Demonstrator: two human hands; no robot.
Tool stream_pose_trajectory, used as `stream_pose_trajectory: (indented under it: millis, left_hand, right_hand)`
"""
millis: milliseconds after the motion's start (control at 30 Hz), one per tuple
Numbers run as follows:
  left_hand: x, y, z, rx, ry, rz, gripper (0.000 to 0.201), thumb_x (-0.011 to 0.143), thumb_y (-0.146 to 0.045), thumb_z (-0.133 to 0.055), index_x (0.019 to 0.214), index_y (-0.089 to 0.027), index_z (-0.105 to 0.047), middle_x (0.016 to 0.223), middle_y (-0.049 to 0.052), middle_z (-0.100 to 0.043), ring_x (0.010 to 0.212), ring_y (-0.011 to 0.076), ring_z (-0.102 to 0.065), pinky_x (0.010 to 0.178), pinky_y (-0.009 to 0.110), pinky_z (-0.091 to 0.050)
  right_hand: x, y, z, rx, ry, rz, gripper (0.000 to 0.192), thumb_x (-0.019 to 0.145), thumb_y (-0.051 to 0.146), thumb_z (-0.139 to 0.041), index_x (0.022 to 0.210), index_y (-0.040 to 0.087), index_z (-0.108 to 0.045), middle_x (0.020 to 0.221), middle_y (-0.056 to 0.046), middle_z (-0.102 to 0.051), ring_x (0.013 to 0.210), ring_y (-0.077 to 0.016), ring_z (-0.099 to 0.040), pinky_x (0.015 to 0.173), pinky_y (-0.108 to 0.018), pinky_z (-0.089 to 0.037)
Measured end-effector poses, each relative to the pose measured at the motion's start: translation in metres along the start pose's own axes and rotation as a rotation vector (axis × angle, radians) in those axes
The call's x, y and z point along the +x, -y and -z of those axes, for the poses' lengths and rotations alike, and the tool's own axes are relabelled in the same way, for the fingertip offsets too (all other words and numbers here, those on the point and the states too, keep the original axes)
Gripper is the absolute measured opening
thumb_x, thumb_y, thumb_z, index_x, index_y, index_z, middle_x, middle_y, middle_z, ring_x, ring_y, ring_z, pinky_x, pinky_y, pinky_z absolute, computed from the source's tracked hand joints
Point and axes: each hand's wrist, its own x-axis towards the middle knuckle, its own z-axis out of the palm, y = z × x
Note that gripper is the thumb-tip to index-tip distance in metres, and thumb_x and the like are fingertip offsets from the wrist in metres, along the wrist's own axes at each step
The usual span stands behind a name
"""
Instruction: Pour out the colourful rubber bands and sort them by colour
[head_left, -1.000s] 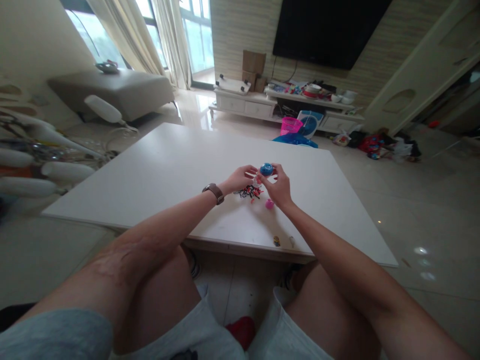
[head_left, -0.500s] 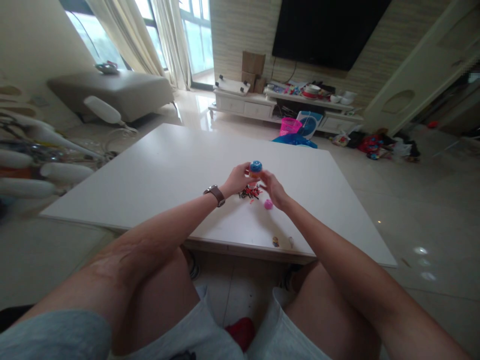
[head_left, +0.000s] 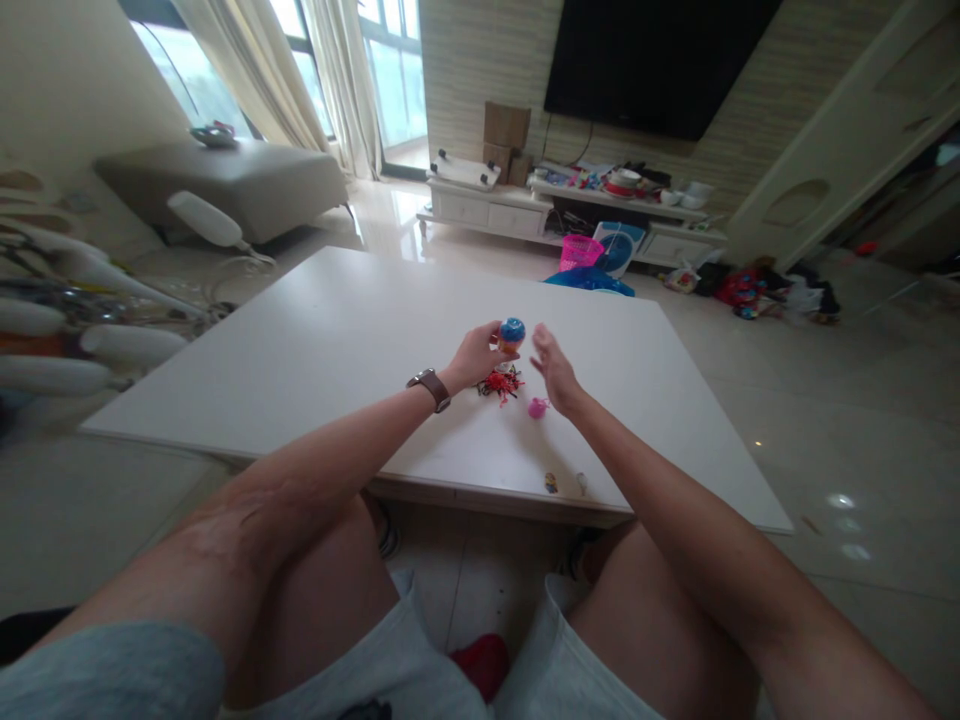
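Observation:
My left hand (head_left: 474, 358), with a brown watch on its wrist, holds a small blue-capped toy (head_left: 511, 334) with an orange lower part just above the white table (head_left: 337, 340). Just to the right of the toy, my right hand (head_left: 553, 372) is open, fingers spread, holding nothing. Under the toy lies a small heap of red and black pieces (head_left: 501, 382). A pink round piece (head_left: 537, 407) rests on the table by my right wrist.
Two tiny items (head_left: 552, 483) (head_left: 581, 484) lie near the table's front edge. Beyond the table stand a pink basket (head_left: 579, 251), a blue fan box (head_left: 619, 248), a white TV cabinet (head_left: 517, 205) and a sofa (head_left: 225, 185). Floor clutter lies far right.
Both hands held the blue-capped toy a second ago. My right hand has let go and opened; my left hand keeps the toy, shifted slightly left.

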Motion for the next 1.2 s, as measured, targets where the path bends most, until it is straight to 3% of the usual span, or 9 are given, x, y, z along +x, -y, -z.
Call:
stream_pose_trajectory:
  millis: [200,300,433,533,667,767,900,1033,1200]
  left_hand:
    - [0.000,-0.001,0.001,0.023,0.002,-0.004,0.031,0.069,-0.023,-0.079,0.096,-0.014,-0.068,0.090,0.006,-0.072,0.083,0.0183,-0.064,0.081,0.032,-0.050]
    - [-0.001,0.000,0.000,0.023,0.011,-0.006,0.030,0.070,-0.022,-0.077,0.097,-0.014,-0.068,0.090,0.005,-0.072,0.083,0.0180,-0.063,0.080,0.032,-0.050]
    - [-0.003,0.000,-0.002,0.038,0.021,0.002,0.031,0.068,-0.022,-0.078,0.095,-0.014,-0.068,0.091,0.005,-0.073,0.084,0.0182,-0.063,0.080,0.032,-0.050]
    - [-0.003,-0.001,-0.004,0.025,0.030,-0.010,0.029,0.070,-0.022,-0.076,0.096,-0.014,-0.068,0.091,0.005,-0.072,0.083,0.0174,-0.063,0.080,0.031,-0.050]
    - [-0.003,-0.002,-0.006,0.043,0.033,0.006,0.030,0.069,-0.022,-0.077,0.096,-0.014,-0.067,0.091,0.005,-0.072,0.083,0.0179,-0.062,0.079,0.031,-0.049]
    - [-0.003,-0.002,-0.007,0.026,0.028,0.003,0.027,0.070,-0.020,-0.075,0.096,-0.014,-0.067,0.090,0.004,-0.072,0.082,0.0168,-0.062,0.080,0.031,-0.049]
    - [-0.004,-0.002,-0.006,0.046,0.024,0.014,0.027,0.069,-0.022,-0.075,0.093,-0.014,-0.066,0.087,0.003,-0.070,0.080,0.0164,-0.060,0.077,0.029,-0.048]
    - [-0.004,-0.002,-0.005,0.050,0.022,-0.007,0.025,0.073,-0.022,-0.073,0.095,-0.014,-0.066,0.089,0.004,-0.070,0.081,0.0164,-0.061,0.076,0.029,-0.048]
    - [-0.002,-0.003,-0.005,0.043,0.016,0.009,0.025,0.071,-0.021,-0.073,0.093,-0.014,-0.065,0.088,0.004,-0.071,0.079,0.0163,-0.061,0.076,0.029,-0.048]
  right_hand:
    - [-0.002,0.005,-0.001,-0.015,-0.056,0.040,0.063,0.085,0.053,-0.052,0.145,0.043,-0.039,0.160,0.008,-0.035,0.152,-0.0217,-0.021,0.120,-0.050,-0.027]
    - [0.000,0.008,0.004,0.002,0.159,-0.016,0.061,0.083,0.050,-0.056,0.143,0.042,-0.044,0.157,0.007,-0.040,0.149,-0.0242,-0.027,0.118,-0.054,-0.029]
    - [0.004,0.011,0.011,0.022,-0.015,0.060,0.065,0.081,0.048,-0.057,0.144,0.041,-0.041,0.161,0.008,-0.034,0.152,-0.0208,-0.020,0.121,-0.050,-0.023]
    - [0.005,0.011,0.012,-0.016,0.127,-0.029,0.067,0.081,0.048,-0.058,0.145,0.040,-0.041,0.159,0.006,-0.038,0.150,-0.0239,-0.026,0.119,-0.054,-0.027]
    - [0.005,0.010,0.010,-0.024,-0.132,0.015,0.070,0.081,0.050,-0.055,0.148,0.038,-0.037,0.162,0.005,-0.032,0.151,-0.0216,-0.023,0.122,-0.048,-0.025]
    - [0.003,0.008,0.007,0.007,0.053,-0.074,0.069,0.082,0.050,-0.055,0.148,0.037,-0.038,0.160,0.004,-0.035,0.149,-0.0236,-0.030,0.119,-0.051,-0.031]
    - [0.002,0.004,0.003,-0.009,-0.117,-0.024,0.067,0.082,0.050,-0.056,0.146,0.037,-0.041,0.162,0.006,-0.031,0.151,-0.0221,-0.024,0.122,-0.049,-0.025]
    - [0.002,0.000,0.003,-0.006,0.066,-0.043,0.062,0.084,0.055,-0.053,0.143,0.036,-0.046,0.157,0.005,-0.040,0.151,-0.0247,-0.024,0.121,-0.054,-0.022]
    - [0.005,-0.004,0.004,-0.018,-0.035,-0.014,0.063,0.085,0.058,-0.050,0.144,0.037,-0.044,0.159,0.007,-0.037,0.152,-0.0211,-0.022,0.123,-0.050,-0.021]
